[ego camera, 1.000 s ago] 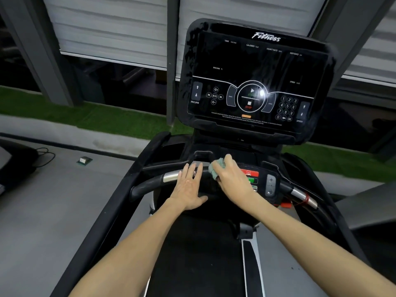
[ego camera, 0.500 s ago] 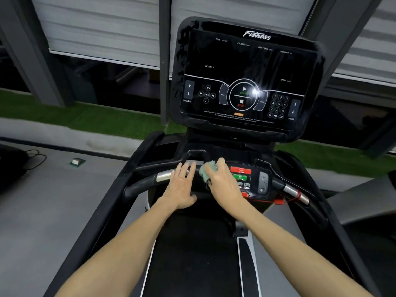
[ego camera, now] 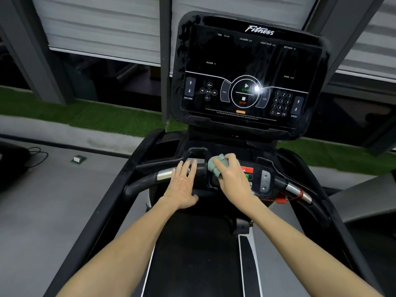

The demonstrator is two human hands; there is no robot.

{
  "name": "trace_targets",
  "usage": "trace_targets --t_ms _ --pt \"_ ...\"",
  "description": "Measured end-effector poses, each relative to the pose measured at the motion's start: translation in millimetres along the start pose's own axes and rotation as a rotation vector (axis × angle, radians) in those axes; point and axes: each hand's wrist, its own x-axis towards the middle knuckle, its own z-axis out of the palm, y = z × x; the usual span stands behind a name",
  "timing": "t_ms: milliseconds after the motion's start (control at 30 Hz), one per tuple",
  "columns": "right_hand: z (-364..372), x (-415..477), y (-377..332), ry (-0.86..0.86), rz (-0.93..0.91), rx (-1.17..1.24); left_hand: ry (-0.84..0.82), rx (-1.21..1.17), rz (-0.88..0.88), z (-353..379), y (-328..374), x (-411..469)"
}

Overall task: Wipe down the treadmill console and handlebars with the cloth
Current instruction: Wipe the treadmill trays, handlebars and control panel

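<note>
We see the handlebar (ego camera: 150, 181) run from nine o'clock to three o'clock across the treadmill, its long axis crosswise to the belt (ego camera: 192, 254), with silver sensor bands near each end. Our left hand (ego camera: 182, 185) lies flat on the bar just left of centre, fingers spread and pointing toward twelve o'clock, gripping nothing. Our right hand (ego camera: 233, 179) is just beside it at three o'clock, curled down over a bunched pale green cloth (ego camera: 215, 165), which pokes out past the knuckles toward eleven o'clock and presses on the small control panel (ego camera: 264, 181) at the middle of the bar. That panel shows a red button, a green one, and plus and minus keys; a red clip (ego camera: 280, 199) hangs at its lower right. At twelve o'clock the console (ego camera: 246, 61) stands tilted toward us, dark and glossy, marked "Fitness", with TIME, CALORIES, HEART RATE, DISTANCE, INCLINE, SPEED, START, STOP and a number pad with OK; the fine print beneath is too small to read surely. The floor (ego camera: 53, 211) is grey; a small box (ego camera: 78, 159) and a cable (ego camera: 36, 155) lie at ten o'clock. A strip of green turf (ego camera: 85, 118) runs beyond, under grey shutters (ego camera: 96, 28).
</note>
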Motion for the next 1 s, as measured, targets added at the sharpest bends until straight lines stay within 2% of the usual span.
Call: trace_targets --t_ms 167,267,533,800,1000 --pt "12 -40 -3 -0.169 -0.178 -0.019 0.008 -0.001 0.003 1 0 0" --pt "7 -46 9 -0.169 -0.217 -0.080 -0.003 -0.004 -0.002 -1 1 -1" --pt "12 -39 -6 -0.151 -0.218 -0.178 0.021 0.019 -0.011 0 4 -1" --pt "5 -54 8 -0.140 -0.135 -0.204 -0.004 0.027 -0.023 -2 6 -1" --pt "22 -40 -20 -0.132 -0.196 -0.232 -0.008 0.009 -0.001 -4 4 -2"
